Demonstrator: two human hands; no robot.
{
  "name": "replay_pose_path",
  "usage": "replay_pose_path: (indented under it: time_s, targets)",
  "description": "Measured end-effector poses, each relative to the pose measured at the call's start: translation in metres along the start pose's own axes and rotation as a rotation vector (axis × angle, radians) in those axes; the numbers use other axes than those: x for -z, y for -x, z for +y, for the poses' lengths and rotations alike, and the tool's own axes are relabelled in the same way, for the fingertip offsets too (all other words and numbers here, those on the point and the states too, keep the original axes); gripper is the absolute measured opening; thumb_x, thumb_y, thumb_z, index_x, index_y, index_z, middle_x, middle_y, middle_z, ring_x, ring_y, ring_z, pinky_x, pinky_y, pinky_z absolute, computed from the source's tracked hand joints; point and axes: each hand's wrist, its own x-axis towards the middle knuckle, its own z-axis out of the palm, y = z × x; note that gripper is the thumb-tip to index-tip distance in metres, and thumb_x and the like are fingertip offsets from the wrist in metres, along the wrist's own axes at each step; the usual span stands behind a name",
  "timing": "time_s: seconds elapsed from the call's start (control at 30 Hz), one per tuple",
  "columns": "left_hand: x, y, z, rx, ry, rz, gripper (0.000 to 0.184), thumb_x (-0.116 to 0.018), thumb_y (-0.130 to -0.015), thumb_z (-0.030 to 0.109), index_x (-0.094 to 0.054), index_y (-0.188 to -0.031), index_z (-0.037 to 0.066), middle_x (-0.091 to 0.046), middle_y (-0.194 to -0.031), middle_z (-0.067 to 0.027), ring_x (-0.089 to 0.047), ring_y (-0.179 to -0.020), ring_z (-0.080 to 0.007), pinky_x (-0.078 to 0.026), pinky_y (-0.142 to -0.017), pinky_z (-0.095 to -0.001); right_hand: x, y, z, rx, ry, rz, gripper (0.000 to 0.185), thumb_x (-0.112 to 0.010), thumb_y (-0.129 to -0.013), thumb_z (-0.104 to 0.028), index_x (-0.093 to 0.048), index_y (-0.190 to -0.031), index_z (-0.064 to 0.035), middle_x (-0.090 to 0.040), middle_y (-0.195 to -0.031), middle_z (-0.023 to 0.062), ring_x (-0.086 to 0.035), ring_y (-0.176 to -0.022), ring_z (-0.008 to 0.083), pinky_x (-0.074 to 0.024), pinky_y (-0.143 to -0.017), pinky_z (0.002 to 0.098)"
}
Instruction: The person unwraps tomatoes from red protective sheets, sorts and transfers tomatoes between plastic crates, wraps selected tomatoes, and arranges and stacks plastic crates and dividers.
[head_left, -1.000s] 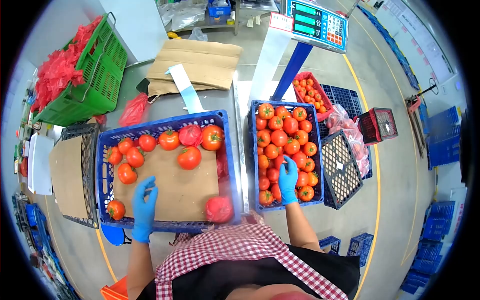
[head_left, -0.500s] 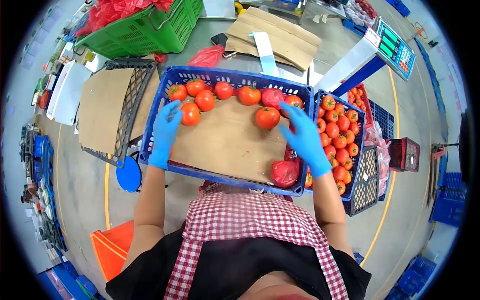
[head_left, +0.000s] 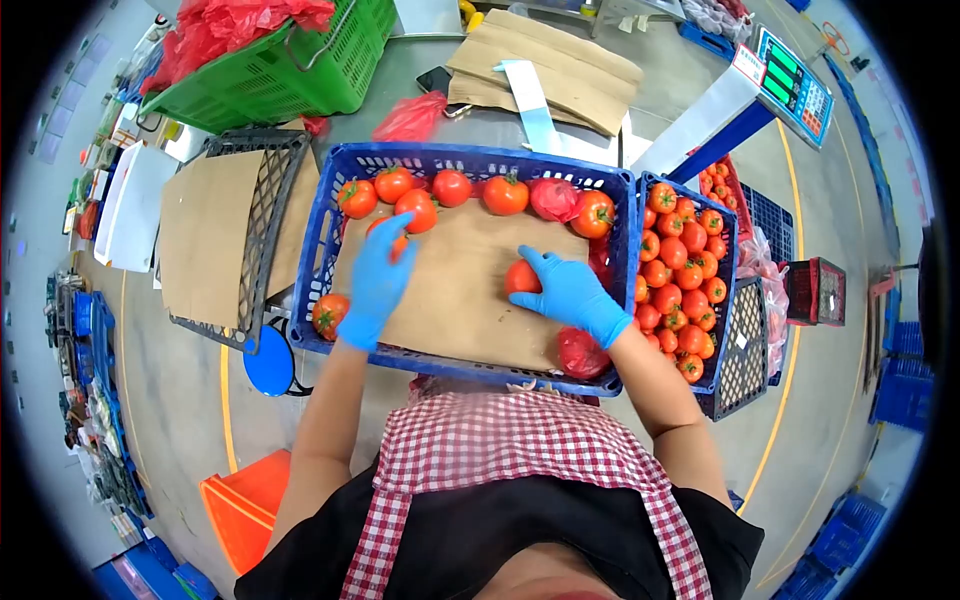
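Both my hands wear blue gloves and are inside a blue plastic crate [head_left: 470,372] lined with brown cardboard [head_left: 460,300]. The fingers of my left hand [head_left: 372,292] curl around a tomato [head_left: 398,244], which they partly cover. My right hand [head_left: 572,296] grips another tomato [head_left: 520,279] over the middle of the cardboard. Along the far wall sits a row of tomatoes, among them one with a green stem [head_left: 506,195] and a red-wrapped one [head_left: 555,200]. Another tomato [head_left: 330,315] lies in the near left corner, and a red plastic bundle [head_left: 583,352] in the near right.
A second blue crate full of tomatoes [head_left: 685,270] adjoins on the right. Behind it rises a scale with a display [head_left: 795,85]. Flattened cardboard [head_left: 545,65], a red bag [head_left: 412,118] and a green crate [head_left: 290,85] stand beyond. A blue stool [head_left: 268,360] is at lower left.
My right hand has come down and inward, bringing a tomato from the far right group toward the middle. My left hand has moved right onto a tomato, uncovering the one in the near left corner.
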Motion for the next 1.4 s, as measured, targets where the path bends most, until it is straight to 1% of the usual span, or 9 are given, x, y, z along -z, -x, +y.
replay_pose_path:
  time_s: [0.1,0.23,0.4,0.57,0.7,0.83,0.9,1.07,1.4]
  targets:
    - [-0.050,-0.046,0.014,-0.362,-0.497,-0.026,0.059,-0.069,-0.073,0.022,-0.048,-0.126,0.008,-0.051,-0.120,-0.0146,-0.052,-0.106,-0.0316,-0.041,-0.091,-0.0407,0.005,0.008,-0.011,-0.141,0.055,0.019,0.060,-0.056,-0.083,-0.043,-0.044,-0.128,-0.0059,-0.060,-0.095,0.0190,-0.061,-0.080,0.0329,-0.0505,-0.062,0.0427]
    - [-0.087,-0.087,-0.001,-0.166,-0.894,-0.066,0.060,-0.072,-0.068,0.027,-0.051,-0.121,0.011,-0.052,-0.112,-0.0153,-0.055,-0.099,-0.0297,-0.044,-0.084,-0.0431,0.023,0.036,-0.013,-0.051,-0.053,0.271,0.055,-0.058,-0.081,-0.038,-0.046,-0.125,-0.0061,-0.058,-0.093,0.0165,-0.061,-0.079,0.0322,-0.0497,-0.064,0.0417]
    - [-0.048,-0.083,-0.025,-0.151,-0.286,-0.004,0.058,-0.078,-0.068,0.020,-0.054,-0.119,0.006,-0.058,-0.115,-0.0139,-0.058,-0.102,-0.0263,-0.046,-0.090,-0.0361,0.034,0.075,-0.026,-0.009,-0.378,0.409,0.042,-0.060,-0.083,-0.026,-0.051,-0.120,-0.0082,-0.059,-0.098,0.0153,-0.061,-0.083,0.0308,-0.0489,-0.072,0.0390]
    - [-0.077,-0.046,0.108,0.566,1.034,-0.209,0.045,-0.057,-0.089,0.035,-0.052,-0.118,0.000,-0.059,-0.111,-0.0099,-0.059,-0.099,-0.0223,-0.050,-0.084,-0.0327,0.049,0.090,0.008,-0.092,-1.048,0.546,0.060,-0.065,-0.079,-0.012,-0.040,-0.134,-0.0094,-0.053,-0.117,0.0140,-0.057,-0.097,0.0251,-0.0454,-0.088,0.0353]
    - [-0.128,0.012,0.157,0.653,0.937,-0.345,0.051,-0.050,-0.091,0.044,-0.053,-0.117,0.000,-0.063,-0.102,-0.0129,-0.063,-0.088,-0.0204,-0.053,-0.075,-0.0324,0.062,0.086,0.008,0.060,-0.754,0.642,0.073,-0.069,-0.075,-0.012,-0.033,-0.138,-0.0090,-0.041,-0.133,0.0136,-0.044,-0.120,0.0237,-0.0365,-0.100,0.0356]
    - [-0.137,0.025,0.177,0.615,0.639,-0.496,0.047,-0.048,-0.093,0.042,-0.061,-0.105,-0.002,-0.065,-0.079,-0.0122,-0.063,-0.066,-0.0185,-0.052,-0.061,-0.0286,0.057,0.107,0.038,-0.176,-1.475,0.337,0.067,-0.071,-0.074,-0.016,-0.040,-0.133,-0.0058,-0.053,-0.122,0.0153,-0.054,-0.111,0.0260,-0.0408,-0.098,0.0380]
    - [-0.134,0.025,0.166,0.548,0.560,-0.583,0.045,-0.047,-0.094,0.039,-0.063,-0.100,-0.003,-0.064,-0.069,-0.0111,-0.062,-0.058,-0.0178,-0.051,-0.056,-0.0265,0.044,0.118,0.066,-0.146,-2.134,0.398,0.058,-0.055,-0.087,-0.038,-0.041,-0.129,-0.0005,-0.054,-0.119,0.0180,-0.057,-0.104,0.0322,-0.0472,-0.090,0.0418]
    - [-0.118,0.030,0.140,0.499,0.492,-0.363,0.030,-0.049,-0.093,0.020,-0.062,-0.104,-0.004,-0.065,-0.081,-0.0116,-0.063,-0.071,-0.0171,-0.051,-0.068,-0.0278,0.014,0.153,0.119,-0.240,-2.514,0.475,0.056,-0.053,-0.090,-0.037,-0.039,-0.131,-0.0008,-0.050,-0.124,0.0201,-0.055,-0.105,0.0364,-0.0477,-0.089,0.0494]
    - [-0.070,0.049,0.100,0.545,0.364,-0.116,0.028,-0.052,-0.092,0.020,-0.063,-0.106,-0.003,-0.066,-0.086,-0.0108,-0.063,-0.077,-0.0173,-0.050,-0.076,-0.0291,-0.094,0.223,0.253,-1.080,-1.613,1.201,0.039,-0.065,-0.081,-0.021,-0.053,-0.114,-0.0021,-0.056,-0.108,0.0092,-0.054,-0.094,0.0188,-0.0488,-0.078,0.0358]
